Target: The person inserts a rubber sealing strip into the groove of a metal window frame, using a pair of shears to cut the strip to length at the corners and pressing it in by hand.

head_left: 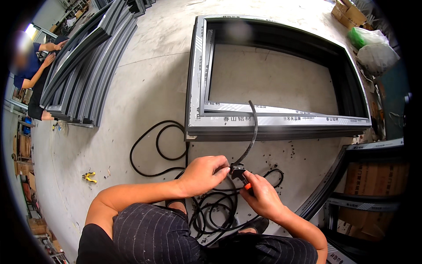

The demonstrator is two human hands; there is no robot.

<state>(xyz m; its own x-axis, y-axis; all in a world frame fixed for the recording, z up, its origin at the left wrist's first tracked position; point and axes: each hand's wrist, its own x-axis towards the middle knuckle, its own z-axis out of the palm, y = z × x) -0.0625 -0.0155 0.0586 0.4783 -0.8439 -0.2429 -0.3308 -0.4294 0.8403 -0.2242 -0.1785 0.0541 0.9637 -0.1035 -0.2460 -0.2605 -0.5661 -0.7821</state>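
Note:
A long black rubber-like strip (254, 127) runs from the frame stack down to my hands. My left hand (203, 176) pinches it with thumb and fingers just beside a dark tool with an orange part (238, 171). Around that tool's handle my right hand (263, 197) is closed; its exact kind is hard to make out. The tool's dark head is right at the strip, close to my left fingertips. More of the same strip lies in loose loops (169, 124) on the floor, below and left of my hands.
A stack of rectangular metal frames (281, 119) stands ahead of me. More frames (94, 66) lean at the far left, where another person (28, 66) touches them. Yellow-handled pliers (89, 177) lie on the floor. Frames and cardboard boxes (371, 178) crowd the right.

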